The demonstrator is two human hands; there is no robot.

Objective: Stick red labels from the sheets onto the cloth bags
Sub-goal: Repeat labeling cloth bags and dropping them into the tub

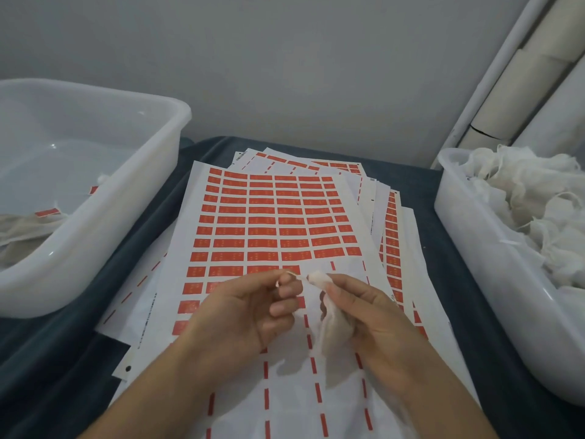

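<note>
At lower centre of the frame, the right hand is gripping a cloth bag while the left hand is pinching its drawstring taut above the label sheet, apparently readying it for a label.

sheets centre on table | tub left | bin right

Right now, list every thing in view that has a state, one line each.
Left hand: fingers curled, pinching the cloth bag's string.
Right hand: gripping the cloth bag.
Cloth bag: held above the sheets, no label visible.
Top label sheet: partly peeled, upper rows full, lower rows gone.
Left bin: holds a few labelled bags.
Right bin: heaped with unlabelled bags.
</note>
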